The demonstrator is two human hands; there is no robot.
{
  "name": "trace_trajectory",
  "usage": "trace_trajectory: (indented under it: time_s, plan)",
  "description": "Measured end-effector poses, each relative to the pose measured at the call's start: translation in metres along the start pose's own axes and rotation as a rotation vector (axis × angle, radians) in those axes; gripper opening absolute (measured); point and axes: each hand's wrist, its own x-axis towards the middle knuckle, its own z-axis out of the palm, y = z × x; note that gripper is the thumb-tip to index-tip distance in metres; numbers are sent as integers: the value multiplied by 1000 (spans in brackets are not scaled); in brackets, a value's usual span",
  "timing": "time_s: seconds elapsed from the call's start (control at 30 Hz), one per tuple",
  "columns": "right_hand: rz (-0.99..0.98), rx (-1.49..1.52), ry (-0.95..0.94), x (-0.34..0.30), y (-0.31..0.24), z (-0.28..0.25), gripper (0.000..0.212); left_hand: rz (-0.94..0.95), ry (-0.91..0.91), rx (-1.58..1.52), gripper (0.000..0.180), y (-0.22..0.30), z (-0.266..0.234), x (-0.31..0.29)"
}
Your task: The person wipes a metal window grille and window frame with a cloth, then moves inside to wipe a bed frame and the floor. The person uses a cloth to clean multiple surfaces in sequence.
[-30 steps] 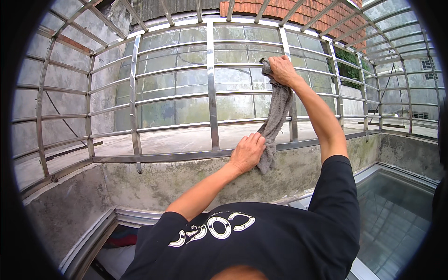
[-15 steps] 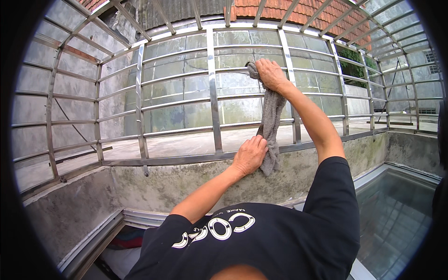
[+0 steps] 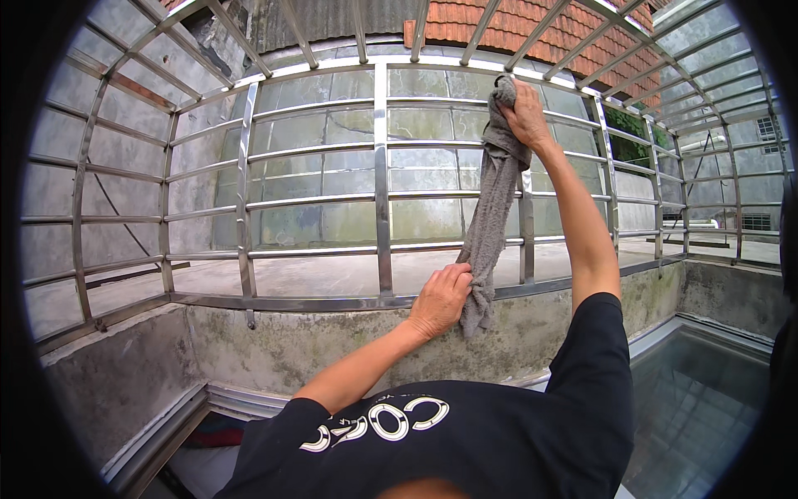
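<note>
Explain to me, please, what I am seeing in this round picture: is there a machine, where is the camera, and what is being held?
There is no machine; a person works with two bare hands. The camera is worn on the person's head and looks down through a wide fisheye lens, so straight edges bend and the rim is dark.

The right hand grips the upper end of a grey cloth. The left hand touches its lower part; how firmly, I cannot tell. The cloth hides part of the metal bars, which stand on a low wall. Beyond them is an orange tiled roof.
</note>
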Motion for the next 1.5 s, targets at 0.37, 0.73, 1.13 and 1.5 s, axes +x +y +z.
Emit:
trace_trajectory:
  time_s: [0.37, 0.73, 1.13, 1.5]
  plan:
    - [244, 191, 320, 15, 5, -10, 18, -42, 3, -72, 22, -2, 1, 0]
    - [-119, -85, -338, 16, -15, -15, 92, -51, -41, -10, 23, -4, 3, -1]
    - [-321, -619, -462, 35, -4, 5, 28, -33, 71, -44, 34, -2, -1, 2]
    - [-234, -392, -486, 38, -28, 34, 25, -37, -59, 8, 52, -1, 1, -4]
